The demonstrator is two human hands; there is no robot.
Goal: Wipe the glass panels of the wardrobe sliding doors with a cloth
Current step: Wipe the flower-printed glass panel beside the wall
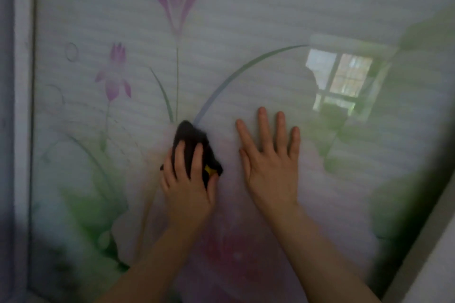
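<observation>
Printed glass fills nearly the whole view: a sliding wardrobe door with a pale frame [22, 106] down its left edge and a glass panel [246, 19] painted with purple flowers, green leaves and faint horizontal lines. Just left of centre the left hand [188, 179] presses a bunched dark cloth [190, 139], with a speck of yellow showing, against the glass; its fingers [197, 157] curl over the wad and grip it. Just beside it the right hand [270, 162] lies flat on the panel, fingers straight and spread, holding nothing. That bare palm will likely leave smears on glass meant to be clean, and leaning on it could make the door slide. Further right a window reflection [342, 81] shows how glossy the panel is, so missed streaks would show.
</observation>
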